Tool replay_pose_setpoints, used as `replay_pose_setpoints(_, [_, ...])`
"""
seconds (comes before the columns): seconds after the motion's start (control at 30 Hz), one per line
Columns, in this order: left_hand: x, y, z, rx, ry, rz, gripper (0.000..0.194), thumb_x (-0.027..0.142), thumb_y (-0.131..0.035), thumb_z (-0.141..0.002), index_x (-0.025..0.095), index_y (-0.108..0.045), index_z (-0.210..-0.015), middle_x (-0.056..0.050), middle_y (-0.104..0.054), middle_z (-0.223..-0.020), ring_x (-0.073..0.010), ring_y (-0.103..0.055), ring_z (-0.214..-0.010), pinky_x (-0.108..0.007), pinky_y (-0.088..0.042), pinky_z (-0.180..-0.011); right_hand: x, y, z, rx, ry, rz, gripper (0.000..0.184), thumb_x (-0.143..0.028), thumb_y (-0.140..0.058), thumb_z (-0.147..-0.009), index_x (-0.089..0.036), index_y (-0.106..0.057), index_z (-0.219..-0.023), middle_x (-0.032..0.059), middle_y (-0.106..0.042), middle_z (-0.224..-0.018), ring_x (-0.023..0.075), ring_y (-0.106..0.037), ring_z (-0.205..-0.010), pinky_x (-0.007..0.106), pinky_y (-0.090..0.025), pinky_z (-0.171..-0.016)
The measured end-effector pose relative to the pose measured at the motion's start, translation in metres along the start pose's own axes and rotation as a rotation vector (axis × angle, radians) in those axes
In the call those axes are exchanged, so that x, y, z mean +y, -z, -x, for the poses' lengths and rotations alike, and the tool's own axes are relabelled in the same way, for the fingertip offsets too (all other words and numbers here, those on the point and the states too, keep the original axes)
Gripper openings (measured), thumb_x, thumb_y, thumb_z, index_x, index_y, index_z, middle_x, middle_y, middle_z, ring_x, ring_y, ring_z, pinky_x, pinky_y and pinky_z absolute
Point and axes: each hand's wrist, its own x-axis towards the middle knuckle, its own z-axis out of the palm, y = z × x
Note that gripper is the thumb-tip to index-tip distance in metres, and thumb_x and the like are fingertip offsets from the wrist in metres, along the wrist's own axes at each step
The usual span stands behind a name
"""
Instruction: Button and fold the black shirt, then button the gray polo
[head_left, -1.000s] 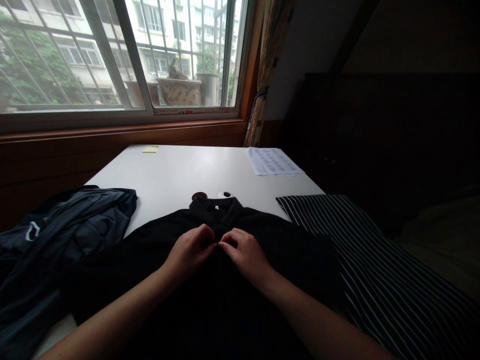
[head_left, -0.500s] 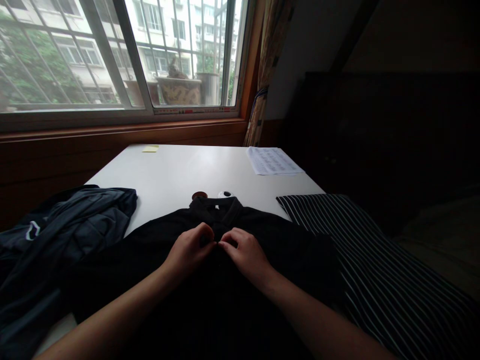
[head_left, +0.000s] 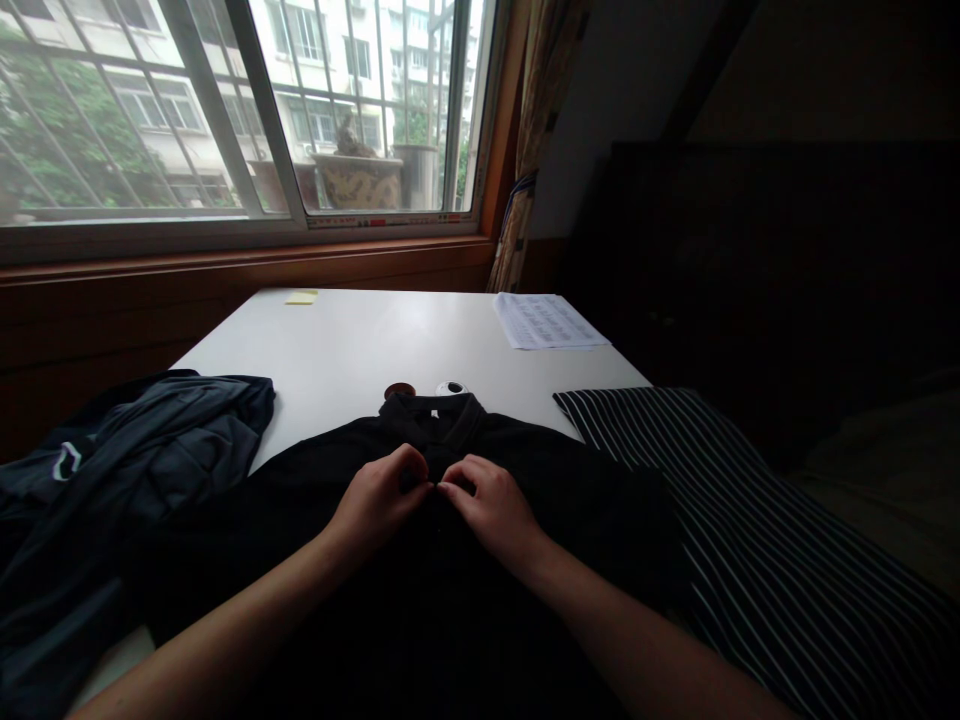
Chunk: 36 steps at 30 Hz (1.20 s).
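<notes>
A black collared shirt (head_left: 300,480) lies spread on the white table (head_left: 360,335), its collar (head_left: 465,420) toward the window. Both hands meet at the front of the shirt, just below the collar. My left hand (head_left: 384,492) pinches the shirt's front with thumb and forefinger. Close beside it, my right hand (head_left: 491,510) pinches the same front from the other side. The fingertips nearly touch. Whatever small part lies between them, such as a button, is too dark and small to make out.
Dark blue-grey clothing (head_left: 180,440) is heaped at the left; black-and-white striped cloth (head_left: 757,520) lies at the right. Beyond the collar sit a brown round object (head_left: 399,389) and a white one (head_left: 452,388). Printed sheets (head_left: 551,322) and yellow sticky notes (head_left: 301,298) lie at the far side.
</notes>
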Motion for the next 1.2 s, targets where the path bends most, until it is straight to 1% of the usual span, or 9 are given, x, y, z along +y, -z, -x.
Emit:
replay_pose_setpoints(0.33, [0.0034, 0.0010, 0.0005, 0.003, 0.017, 0.010, 0.006, 0.022, -0.064, -0.084, 0.022, -0.061, -0.089, 0.001, -0.070, -0.084, -0.0159, -0.064, -0.074, -0.025, -0.043, -0.066, 0.0003, -0.0003, 0.0006, 0.002, 0.004, -0.003, 0.009, -0.014, -0.071, -0.088, -0.021, -0.070, -0.082, 0.0000, -0.067, -0.083, 0.0171, -0.063, -0.082, 0.028, -0.045, -0.076])
replay_pose_setpoints(0.7, [0.0036, 0.0020, -0.0002, 0.012, 0.034, 0.013, 0.008, 0.021, -0.066, -0.082, 0.023, -0.062, -0.089, 0.002, -0.071, -0.087, -0.0166, -0.066, -0.078, -0.025, -0.045, -0.069, 0.0003, 0.0003, 0.0008, 0.007, 0.006, -0.004, 0.009, -0.016, -0.070, -0.088, -0.021, -0.070, -0.082, 0.0002, -0.067, -0.083, 0.0170, -0.063, -0.082, 0.028, -0.045, -0.076])
replay_pose_setpoints(0.9, [0.0070, 0.0036, -0.0010, 0.023, 0.054, -0.001, 0.008, 0.021, -0.067, -0.081, 0.023, -0.063, -0.087, 0.002, -0.071, -0.085, -0.0168, -0.066, -0.078, -0.025, -0.045, -0.067, 0.0013, -0.0002, 0.0010, 0.004, 0.016, -0.021, 0.008, -0.016, -0.070, -0.089, -0.021, -0.070, -0.082, -0.0003, -0.067, -0.083, 0.0164, -0.063, -0.082, 0.028, -0.045, -0.076])
replay_pose_setpoints(1.1, [0.0042, 0.0041, -0.0008, 0.017, 0.025, -0.011, 0.007, 0.022, -0.067, -0.082, 0.023, -0.063, -0.087, 0.001, -0.071, -0.084, -0.0170, -0.066, -0.076, -0.025, -0.045, -0.066, -0.0013, 0.0019, 0.0003, -0.007, 0.007, -0.042, 0.010, -0.015, -0.069, -0.089, -0.022, -0.071, -0.082, -0.0001, -0.068, -0.084, 0.0168, -0.064, -0.083, 0.028, -0.046, -0.077])
replay_pose_setpoints(1.2, [0.0013, 0.0031, -0.0006, 0.011, 0.012, -0.025, 0.007, 0.023, -0.068, -0.083, 0.023, -0.063, -0.088, 0.001, -0.071, -0.085, -0.0168, -0.065, -0.076, -0.025, -0.045, -0.065, -0.0006, 0.0023, -0.0001, 0.010, 0.006, -0.053, 0.010, -0.016, -0.067, -0.091, -0.022, -0.070, -0.083, 0.0003, -0.068, -0.085, 0.0172, -0.064, -0.084, 0.029, -0.047, -0.078])
